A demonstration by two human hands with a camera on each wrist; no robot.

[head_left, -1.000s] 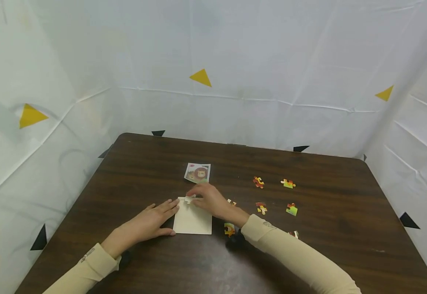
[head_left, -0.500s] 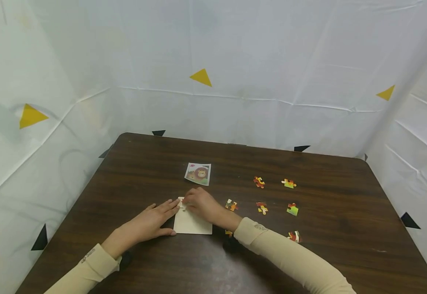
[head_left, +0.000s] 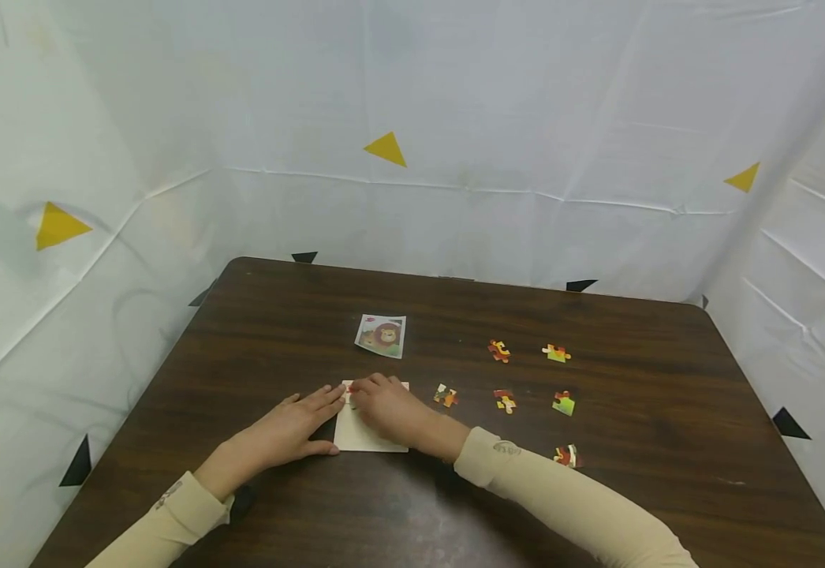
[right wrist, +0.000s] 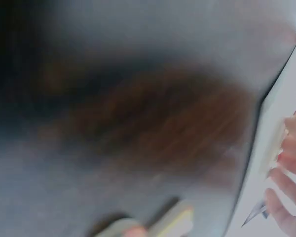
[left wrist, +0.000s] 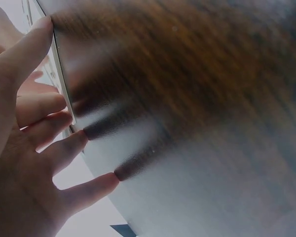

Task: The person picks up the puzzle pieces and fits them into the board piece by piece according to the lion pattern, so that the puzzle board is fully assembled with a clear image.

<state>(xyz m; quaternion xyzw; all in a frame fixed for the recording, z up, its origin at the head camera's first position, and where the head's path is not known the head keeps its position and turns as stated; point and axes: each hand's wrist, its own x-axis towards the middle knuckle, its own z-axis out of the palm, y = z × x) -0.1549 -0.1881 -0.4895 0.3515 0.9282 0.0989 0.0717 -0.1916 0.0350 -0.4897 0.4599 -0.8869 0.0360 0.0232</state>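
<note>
A cream square puzzle board (head_left: 364, 439) lies on the table. My left hand (head_left: 292, 428) rests palm down at its left side. Those fingertips and the thumb touch the left edge, as the left wrist view shows from low down. My right hand (head_left: 393, 410) is over the upper part of the board. Its fingers hold a small puzzle piece (head_left: 349, 397) with a red spot, which lies at the upper left corner of the board. Much of that piece is hidden by the fingers. In the right wrist view another piece (right wrist: 175, 224) is blurred at the bottom.
Beyond the board lies a lion picture card (head_left: 382, 337). Several loose pieces are spread to the right, among them a green one (head_left: 564, 404), an orange one (head_left: 446, 396) and a red and white one (head_left: 566, 456). White sheeting (head_left: 455, 118) stands behind the dark table (head_left: 640, 379).
My right hand has moved left and down with the puzzle piece, from the board's top edge to its upper left corner. My left hand has stayed at the board's side.
</note>
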